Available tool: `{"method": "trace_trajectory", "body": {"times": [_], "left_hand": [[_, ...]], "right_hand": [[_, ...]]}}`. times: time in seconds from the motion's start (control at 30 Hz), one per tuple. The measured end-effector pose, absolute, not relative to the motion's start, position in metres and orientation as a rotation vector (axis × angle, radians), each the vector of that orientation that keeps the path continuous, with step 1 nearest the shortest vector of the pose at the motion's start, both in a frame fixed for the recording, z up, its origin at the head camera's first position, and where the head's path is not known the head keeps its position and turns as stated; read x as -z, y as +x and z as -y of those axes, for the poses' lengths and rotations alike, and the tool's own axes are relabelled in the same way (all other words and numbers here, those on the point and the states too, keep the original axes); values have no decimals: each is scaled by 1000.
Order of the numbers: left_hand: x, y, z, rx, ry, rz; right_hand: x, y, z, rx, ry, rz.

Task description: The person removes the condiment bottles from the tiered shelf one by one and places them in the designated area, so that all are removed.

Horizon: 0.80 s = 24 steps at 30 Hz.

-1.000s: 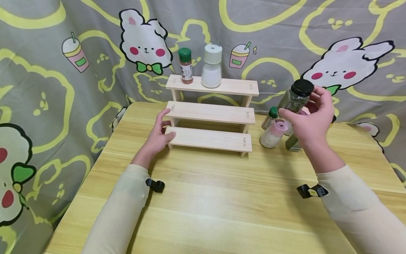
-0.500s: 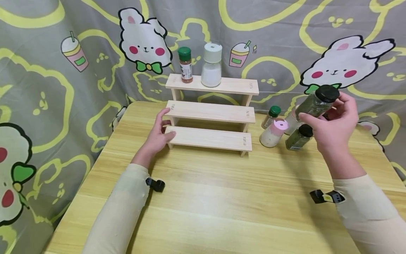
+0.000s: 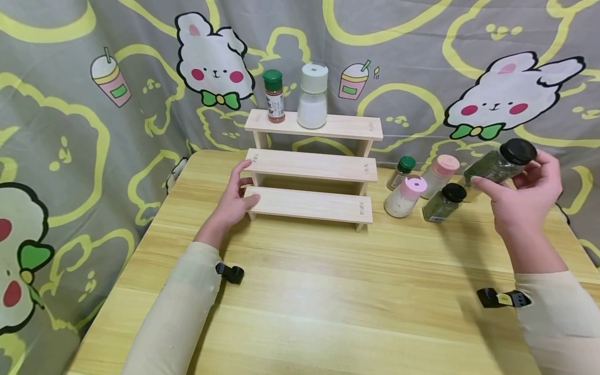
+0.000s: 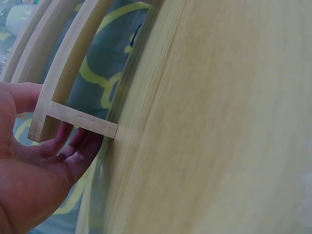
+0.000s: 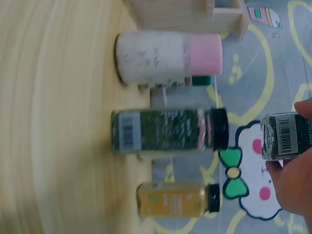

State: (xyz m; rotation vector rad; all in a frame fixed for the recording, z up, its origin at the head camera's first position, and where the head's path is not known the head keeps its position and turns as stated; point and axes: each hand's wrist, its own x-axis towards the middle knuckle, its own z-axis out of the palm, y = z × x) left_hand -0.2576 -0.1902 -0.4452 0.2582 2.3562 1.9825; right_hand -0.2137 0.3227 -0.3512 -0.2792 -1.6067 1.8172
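Observation:
My left hand [image 3: 233,198] grips the left end of a three-step wooden rack [image 3: 307,204], thumb on the lowest step. In the left wrist view its fingers curl behind the rack's leg [image 4: 83,120]. At the right, my right hand [image 3: 529,195] holds a glass spice jar [image 3: 492,165] of dark green flakes, black lid up, tilted and raised off the table. The jar's barcoded base end [image 5: 285,136] shows in the right wrist view. On the top step stand a green-capped shaker [image 3: 275,99] of reddish spice and a white-capped shaker [image 3: 312,107] of white contents.
Right of the rack stand a pink-capped shaker [image 3: 403,200], a second black-lidded herb jar [image 3: 439,207], a green-capped shaker [image 3: 400,174] and another pink-capped shaker [image 3: 440,174]. A yellow-labelled jar [image 5: 173,201] shows in the right wrist view. A patterned curtain [image 3: 403,31] hangs behind the table.
My right hand has carried the spice jar rightward and slightly down, away from the rack, uncovering the shakers and herb jar behind it. My left hand has stayed on the rack.

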Motion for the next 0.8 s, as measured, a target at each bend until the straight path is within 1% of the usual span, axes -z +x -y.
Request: {"method": "trace_trajectory", "body": {"times": [0.8], "left_hand": [[445,-257,190,-1976,237,-2366]], "right_hand": [[393,-204,-369,-1807,-499,1711]]}}
